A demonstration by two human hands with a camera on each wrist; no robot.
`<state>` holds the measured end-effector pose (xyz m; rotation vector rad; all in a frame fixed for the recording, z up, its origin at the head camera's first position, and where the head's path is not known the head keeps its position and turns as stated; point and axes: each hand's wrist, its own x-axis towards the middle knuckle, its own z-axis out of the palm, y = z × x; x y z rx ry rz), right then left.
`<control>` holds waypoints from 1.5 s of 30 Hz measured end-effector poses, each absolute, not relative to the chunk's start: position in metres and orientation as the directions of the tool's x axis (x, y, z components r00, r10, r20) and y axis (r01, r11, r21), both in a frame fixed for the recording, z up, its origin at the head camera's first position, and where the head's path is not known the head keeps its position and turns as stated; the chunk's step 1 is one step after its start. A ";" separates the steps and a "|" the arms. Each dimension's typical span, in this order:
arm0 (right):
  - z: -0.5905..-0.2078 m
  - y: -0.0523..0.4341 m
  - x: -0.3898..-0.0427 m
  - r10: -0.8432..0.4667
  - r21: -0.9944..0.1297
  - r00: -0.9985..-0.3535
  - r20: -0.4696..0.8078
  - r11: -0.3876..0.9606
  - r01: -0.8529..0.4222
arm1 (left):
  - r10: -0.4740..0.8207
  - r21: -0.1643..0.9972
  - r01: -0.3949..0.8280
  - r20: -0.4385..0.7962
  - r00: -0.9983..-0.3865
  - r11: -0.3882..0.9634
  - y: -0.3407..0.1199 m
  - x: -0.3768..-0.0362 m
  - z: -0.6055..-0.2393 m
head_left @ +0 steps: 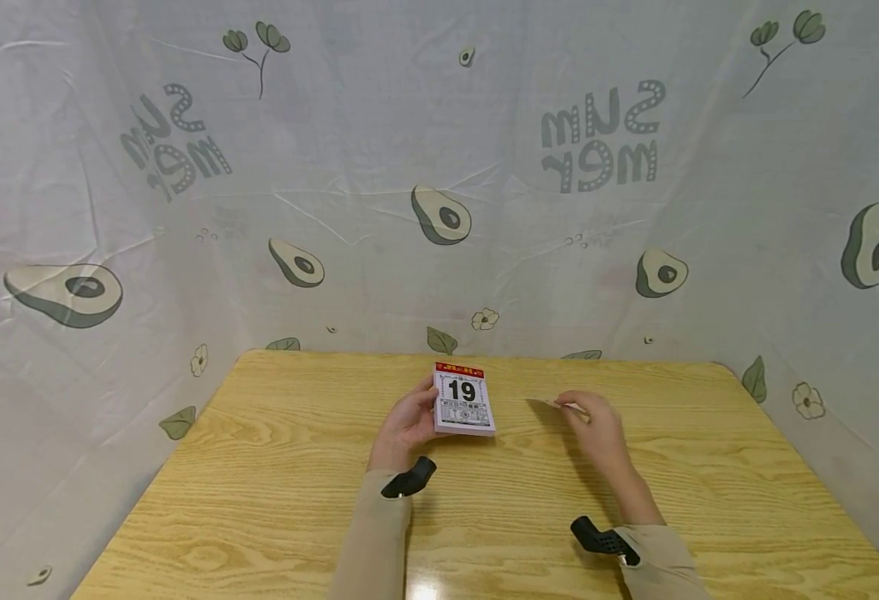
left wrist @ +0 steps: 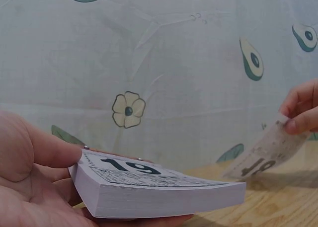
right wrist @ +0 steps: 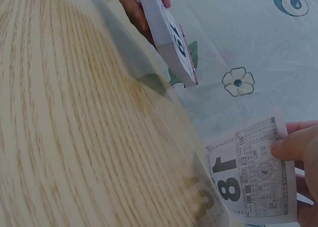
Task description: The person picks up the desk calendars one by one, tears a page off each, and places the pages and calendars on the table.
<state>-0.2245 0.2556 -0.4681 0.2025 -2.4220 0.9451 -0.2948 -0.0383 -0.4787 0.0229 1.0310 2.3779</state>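
At the far middle of a wooden table (head_left: 274,467), a left hand (head_left: 407,425) cups a tear-off calendar pad (head_left: 463,399) showing 19, steadying it, while right hand (head_left: 596,425) fingers pinch the loose page 18 (right wrist: 251,172) clear beside it.

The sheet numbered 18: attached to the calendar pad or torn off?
Torn off: the right hand pinches sheet 18 apart from the pad.

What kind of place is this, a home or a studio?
Probably a small recording booth, not a lived-in room. A wooden table is closed in on three sides by a hung avocado-print cloth. The left hand holds a tear-off calendar; the right hand pinches a torn page.
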 end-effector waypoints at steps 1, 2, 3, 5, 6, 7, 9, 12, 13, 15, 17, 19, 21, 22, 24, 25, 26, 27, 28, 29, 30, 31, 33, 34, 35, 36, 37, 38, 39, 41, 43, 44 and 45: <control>-0.468 0.255 -0.225 0.036 -0.584 -0.856 0.515 0.746 -0.320 | 0.489 0.681 -0.474 -0.191 -0.851 -0.559 -0.038 -0.295 -0.479; -0.469 0.255 -0.225 0.024 -0.581 -0.862 0.507 0.748 -0.321 | 0.492 0.681 -0.475 -0.189 -0.850 -0.558 -0.038 -0.295 -0.479; -0.469 0.255 -0.225 0.010 -0.576 -0.866 0.501 0.751 -0.325 | 0.496 0.681 -0.476 -0.187 -0.848 -0.557 -0.038 -0.295 -0.479; -0.470 0.254 -0.226 -0.019 -0.561 -0.869 0.495 0.756 -0.337 | 0.505 0.674 -0.484 -0.187 -0.843 -0.558 -0.038 -0.295 -0.479; -0.470 0.254 -0.226 -0.033 -0.554 -0.870 0.492 0.759 -0.342 | 0.509 0.677 -0.484 -0.184 -0.841 -0.555 -0.038 -0.295 -0.479; -0.471 0.254 -0.226 -0.047 -0.543 -0.870 0.491 0.764 -0.347 | 0.511 0.676 -0.486 -0.185 -0.839 -0.554 -0.038 -0.296 -0.479; -0.473 0.254 -0.227 -0.074 -0.524 -0.874 0.481 0.774 -0.354 | 0.511 0.675 -0.488 -0.188 -0.839 -0.553 -0.037 -0.296 -0.479; -0.477 0.254 -0.227 -0.117 -0.497 -0.889 0.443 0.793 -0.353 | 0.506 0.674 -0.491 -0.198 -0.840 -0.552 -0.036 -0.295 -0.479; -0.478 0.254 -0.227 -0.133 -0.487 -0.893 0.430 0.798 -0.354 | 0.503 0.672 -0.493 -0.203 -0.840 -0.553 -0.036 -0.295 -0.479; -0.480 0.254 -0.227 -0.160 -0.470 -0.902 0.402 0.809 -0.353 | 0.500 0.674 -0.494 -0.208 -0.840 -0.550 -0.035 -0.295 -0.479; -0.480 0.254 -0.227 -0.181 -0.467 -0.908 0.379 0.809 -0.356 | 0.501 0.685 -0.490 -0.207 -0.840 -0.539 -0.034 -0.294 -0.479; -0.481 0.254 -0.227 -0.193 -0.473 -0.913 0.359 0.806 -0.356 | 0.501 0.690 -0.489 -0.207 -0.840 -0.535 -0.033 -0.293 -0.478; -0.481 0.254 -0.226 -0.203 -0.485 -0.919 0.337 0.800 -0.354 | 0.504 0.695 -0.487 -0.204 -0.839 -0.529 -0.033 -0.292 -0.477; -0.481 0.254 -0.226 -0.208 -0.490 -0.921 0.328 0.797 -0.355 | 0.507 0.699 -0.485 -0.199 -0.838 -0.526 -0.032 -0.292 -0.477; -0.482 0.255 -0.225 -0.212 -0.501 -0.928 0.308 0.793 -0.347 | 0.510 0.697 -0.486 -0.198 -0.837 -0.527 -0.032 -0.291 -0.478; -0.481 0.255 -0.225 -0.217 -0.506 -0.930 0.296 0.790 -0.346 | 0.512 0.697 -0.488 -0.198 -0.836 -0.526 -0.032 -0.291 -0.478; -0.482 0.255 -0.225 -0.224 -0.505 -0.932 0.287 0.791 -0.346 | 0.514 0.697 -0.488 -0.197 -0.835 -0.525 -0.031 -0.291 -0.478; -0.482 0.256 -0.224 -0.228 -0.507 -0.933 0.277 0.790 -0.344 | 0.516 0.697 -0.489 -0.197 -0.834 -0.525 -0.031 -0.291 -0.478; -0.482 0.256 -0.224 -0.233 -0.507 -0.935 0.268 0.791 -0.342 | 0.517 0.697 -0.491 -0.199 -0.833 -0.522 -0.031 -0.291 -0.478; -0.483 0.256 -0.224 -0.235 -0.508 -0.937 0.260 0.792 -0.339 | 0.518 0.696 -0.493 -0.201 -0.832 -0.522 -0.031 -0.291 -0.478; -0.483 0.256 -0.225 -0.242 -0.501 -0.936 0.255 0.795 -0.342 | 0.518 0.697 -0.494 -0.203 -0.831 -0.520 -0.031 -0.292 -0.479; -0.484 0.257 -0.225 -0.250 -0.492 -0.935 0.251 0.799 -0.346 | 0.519 0.696 -0.496 -0.204 -0.830 -0.519 -0.031 -0.292 -0.479; -0.484 0.257 -0.225 -0.258 -0.481 -0.935 0.245 0.805 -0.348 | 0.519 0.697 -0.496 -0.204 -0.830 -0.518 -0.030 -0.292 -0.480; -0.485 0.257 -0.225 -0.263 -0.473 -0.934 0.243 0.808 -0.351 | 0.520 0.697 -0.495 -0.203 -0.830 -0.519 -0.030 -0.292 -0.480; -0.485 0.257 -0.225 -0.266 -0.469 -0.934 0.238 0.811 -0.351 | 0.520 0.699 -0.493 -0.201 -0.830 -0.518 -0.030 -0.293 -0.480; -0.485 0.257 -0.225 -0.269 -0.463 -0.935 0.232 0.815 -0.349 | 0.519 0.700 -0.491 -0.199 -0.831 -0.518 -0.029 -0.293 -0.481; -0.485 0.257 -0.225 -0.273 -0.460 -0.935 0.224 0.817 -0.349 | 0.519 0.707 -0.485 -0.194 -0.833 -0.515 -0.029 -0.293 -0.481; -0.485 0.257 -0.225 -0.277 -0.455 -0.936 0.215 0.820 -0.347 | 0.517 0.711 -0.480 -0.190 -0.835 -0.514 -0.028 -0.293 -0.481; -0.485 0.257 -0.224 -0.279 -0.450 -0.938 0.205 0.824 -0.344 | 0.513 0.717 -0.473 -0.187 -0.838 -0.512 -0.027 -0.293 -0.481; -0.484 0.256 -0.224 -0.285 -0.441 -0.940 0.186 0.831 -0.339 | 0.503 0.734 -0.457 -0.181 -0.845 -0.503 -0.026 -0.293 -0.482; -0.484 0.256 -0.223 -0.293 -0.434 -0.941 0.169 0.835 -0.338 | 0.489 0.753 -0.436 -0.175 -0.854 -0.492 -0.024 -0.294 -0.482; -0.483 0.256 -0.223 -0.293 -0.432 -0.942 0.162 0.837 -0.335 | 0.482 0.760 -0.429 -0.175 -0.859 -0.488 -0.023 -0.294 -0.482; -0.483 0.256 -0.222 -0.294 -0.434 -0.943 0.157 0.837 -0.333 | 0.478 0.771 -0.420 -0.172 -0.861 -0.478 -0.023 -0.294 -0.482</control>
